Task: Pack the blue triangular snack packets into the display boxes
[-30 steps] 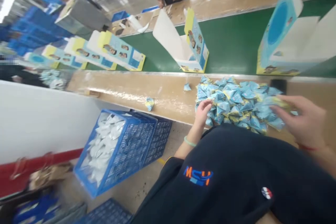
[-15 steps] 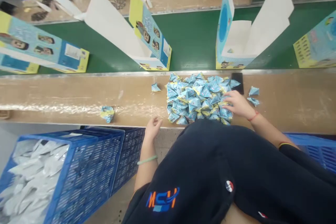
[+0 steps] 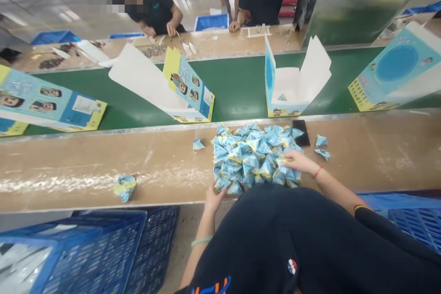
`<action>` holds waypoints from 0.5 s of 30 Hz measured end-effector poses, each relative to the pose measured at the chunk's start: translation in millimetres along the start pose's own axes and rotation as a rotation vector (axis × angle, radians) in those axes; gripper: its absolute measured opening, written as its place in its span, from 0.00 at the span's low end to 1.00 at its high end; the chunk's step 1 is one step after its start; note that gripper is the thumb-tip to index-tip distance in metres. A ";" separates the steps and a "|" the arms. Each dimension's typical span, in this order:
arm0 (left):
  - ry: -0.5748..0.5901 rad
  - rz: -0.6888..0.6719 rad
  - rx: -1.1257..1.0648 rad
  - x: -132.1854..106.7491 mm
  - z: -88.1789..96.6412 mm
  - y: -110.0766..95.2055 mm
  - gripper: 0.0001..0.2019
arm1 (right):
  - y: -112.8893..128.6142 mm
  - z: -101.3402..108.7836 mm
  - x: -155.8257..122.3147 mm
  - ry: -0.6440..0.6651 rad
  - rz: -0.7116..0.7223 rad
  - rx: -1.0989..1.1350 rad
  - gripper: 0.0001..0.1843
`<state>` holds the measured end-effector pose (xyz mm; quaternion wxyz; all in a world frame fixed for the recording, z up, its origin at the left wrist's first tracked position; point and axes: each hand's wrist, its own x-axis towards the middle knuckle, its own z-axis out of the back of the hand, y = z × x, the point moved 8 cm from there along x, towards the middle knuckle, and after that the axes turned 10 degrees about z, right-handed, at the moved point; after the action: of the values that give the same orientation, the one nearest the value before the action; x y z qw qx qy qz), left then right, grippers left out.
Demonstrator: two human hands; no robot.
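A heap of small blue and yellow triangular packets (image 3: 253,156) lies on the brown worktop (image 3: 86,165) in front of me. My left hand (image 3: 214,197) is at the heap's near left corner, fingers curled onto a packet there. My right hand (image 3: 299,161) rests on the heap's right side, fingers bent over the packets. Whether either hand has lifted a packet is unclear.
Loose packets (image 3: 124,187) (image 3: 199,144) (image 3: 321,146) lie apart from the heap; a black phone (image 3: 301,132) sits behind it. Open printed cartons (image 3: 295,82) (image 3: 165,85) stand on the green belt (image 3: 241,85). Blue crates (image 3: 89,248) stand below left. Other people work across the belt.
The view has swung up from the crates to level. My left hand went from the heap down to the table's edge, then back up to the heap's corner; my right hand settled on the heap's right side.
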<state>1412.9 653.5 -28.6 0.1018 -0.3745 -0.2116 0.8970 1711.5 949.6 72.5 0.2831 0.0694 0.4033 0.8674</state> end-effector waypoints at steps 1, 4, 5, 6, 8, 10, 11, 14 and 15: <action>0.005 0.010 -0.009 2.2 1.1 0.8 0.27 | 3.3 16.3 2.4 -0.055 -0.001 0.059 0.25; 0.028 0.027 -0.027 9.1 2.5 0.7 0.21 | 14.5 81.4 26.5 -0.413 0.002 0.418 0.30; 0.035 0.030 -0.030 10.7 2.5 -0.2 0.20 | 17.6 101.0 38.2 -0.529 0.014 0.564 0.32; 0.039 0.034 -0.031 11.7 2.3 -1.3 0.19 | 20.2 116.3 51.3 -0.607 0.026 0.685 0.34; 0.050 0.043 -0.033 11.5 1.5 -4.0 0.18 | 22.2 132.5 76.4 -0.649 0.005 0.816 0.36; 0.063 0.052 -0.038 8.9 0.8 -6.5 0.17 | 16.6 131.8 90.1 -0.630 -0.076 0.849 0.37; 0.070 0.054 -0.042 7.1 0.6 -7.5 0.17 | 11.9 126.9 91.1 -0.617 -0.114 0.841 0.38; 0.086 0.047 -0.055 2.0 1.0 -9.4 0.16 | -2.2 101.4 76.9 -0.549 -0.148 0.687 0.33; 0.094 0.041 -0.057 0.8 0.8 -9.7 0.16 | -6.3 89.7 68.1 -0.517 -0.145 0.603 0.30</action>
<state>1412.0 662.2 -24.2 0.0824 -0.4233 -0.2244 0.8739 1689.0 1049.4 120.2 0.4026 0.3366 0.5588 0.6421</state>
